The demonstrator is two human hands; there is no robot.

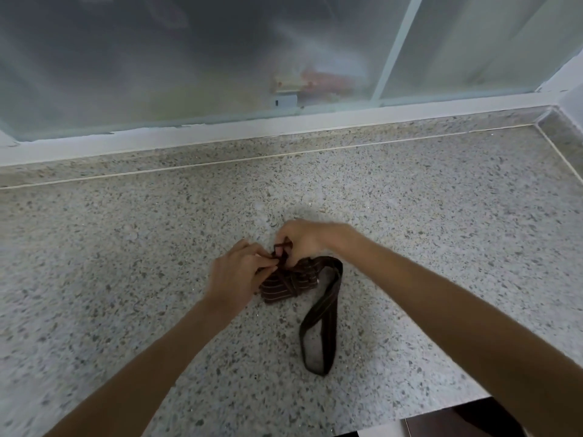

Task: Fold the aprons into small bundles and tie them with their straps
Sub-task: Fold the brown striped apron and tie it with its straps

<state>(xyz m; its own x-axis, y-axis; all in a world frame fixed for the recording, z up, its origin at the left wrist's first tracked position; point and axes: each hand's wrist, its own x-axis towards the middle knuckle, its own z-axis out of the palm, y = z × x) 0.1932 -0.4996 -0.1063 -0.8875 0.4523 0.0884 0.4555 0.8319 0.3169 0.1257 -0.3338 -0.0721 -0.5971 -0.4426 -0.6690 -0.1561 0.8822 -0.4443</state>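
left hand (pixel 235 274): fingers pinched | right hand (pixel 301 239): curled (knuckles up)

Apron bundle (pixel 288 283): dark brown with thin pale stripes, folded small and compact, lying on speckled desk (pixel 410 216), narrow strap wrapped across middle. Strap ends (pixel 281 249) crossed at bundle's far edge. Wide brown loop (pixel 320 326) trailing flat toward near right.

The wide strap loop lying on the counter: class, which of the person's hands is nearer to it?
Right. The right hand works at the knot just above where the wide strap loop leaves the folded apron bundle. The left hand sits across the bundle, on its far side from the loop.
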